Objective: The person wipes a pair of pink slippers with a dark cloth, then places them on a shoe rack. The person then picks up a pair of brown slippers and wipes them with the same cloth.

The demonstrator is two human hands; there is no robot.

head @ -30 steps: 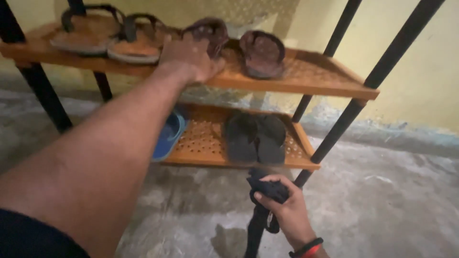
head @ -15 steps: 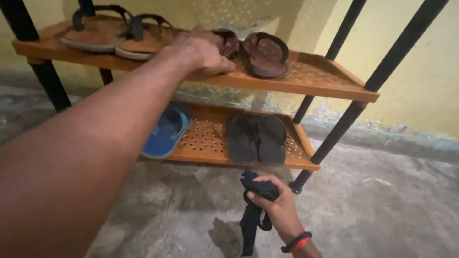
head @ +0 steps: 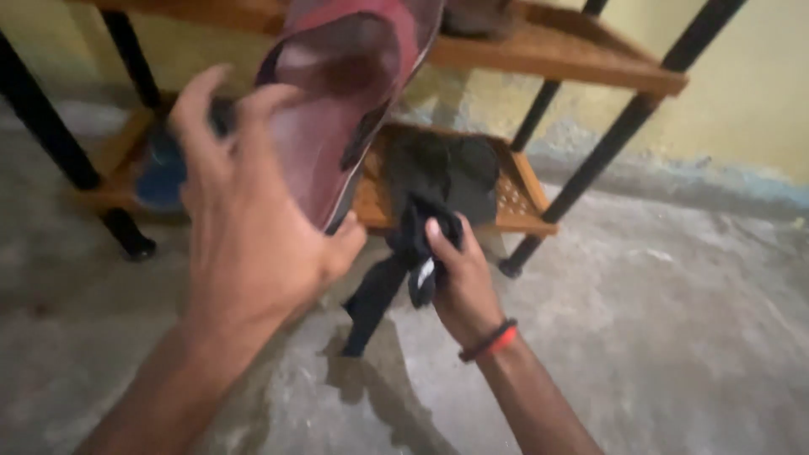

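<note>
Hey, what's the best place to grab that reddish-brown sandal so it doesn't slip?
Grip the reddish-brown sandal across its lower end, coming from its left edge, where the left hand already is. The sole is flat and tilted up on end, so thumb and fingers can pinch opposite faces there, away from the strap.
</note>
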